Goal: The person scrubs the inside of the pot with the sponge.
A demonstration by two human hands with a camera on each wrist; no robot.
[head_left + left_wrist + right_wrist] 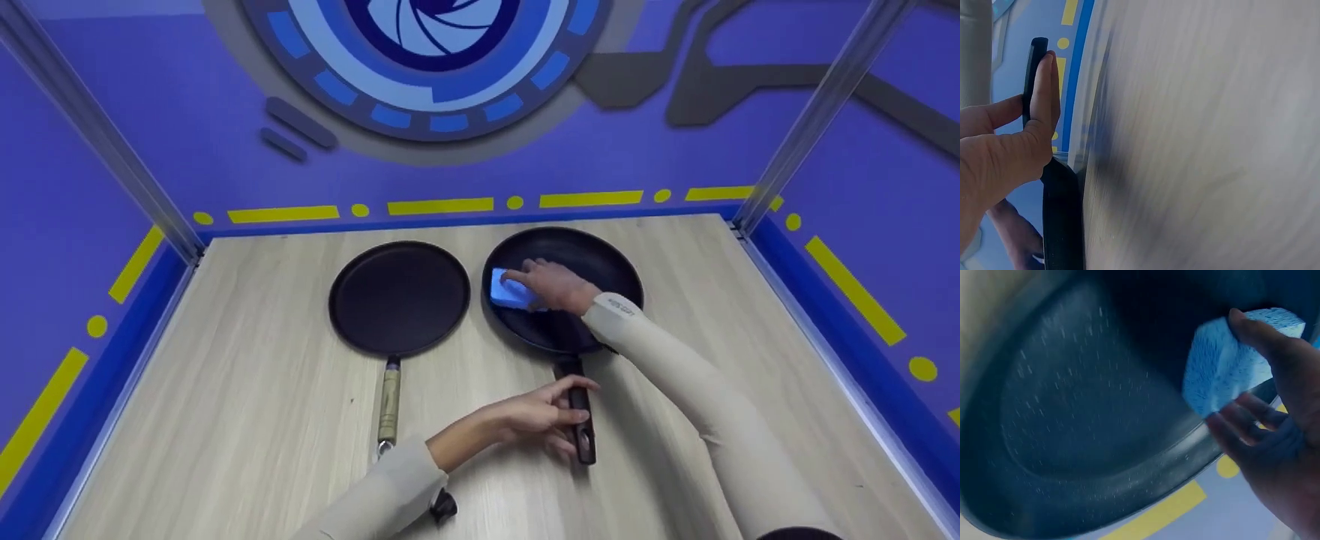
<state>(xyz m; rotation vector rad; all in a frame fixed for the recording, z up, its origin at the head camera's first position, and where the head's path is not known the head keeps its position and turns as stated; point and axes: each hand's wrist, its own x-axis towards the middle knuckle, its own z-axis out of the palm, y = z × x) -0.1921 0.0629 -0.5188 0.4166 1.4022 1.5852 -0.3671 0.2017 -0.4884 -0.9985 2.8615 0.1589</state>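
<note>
A dark frying pan [555, 337] lies on the right of the table, its black handle [583, 435] pointing toward me. My left hand [532, 416] grips that handle between thumb and fingers, as the left wrist view also shows. Inside the pan my right hand [559, 286] pinches a blue sponge [504, 291] against the left part of the pan. The right wrist view shows the thumb on one side of the sponge [1213, 365] and the fingers on the other. Small light specks dot the pan's inner surface [1084, 394] there.
A flat black pan [400, 300] with a wood-look handle [389, 405] lies left of the frying pan. A small dark object [444, 506] shows by my left sleeve. Blue-purple panels [150, 112] with yellow marks wall in the wooden table [247, 360] at the back and sides.
</note>
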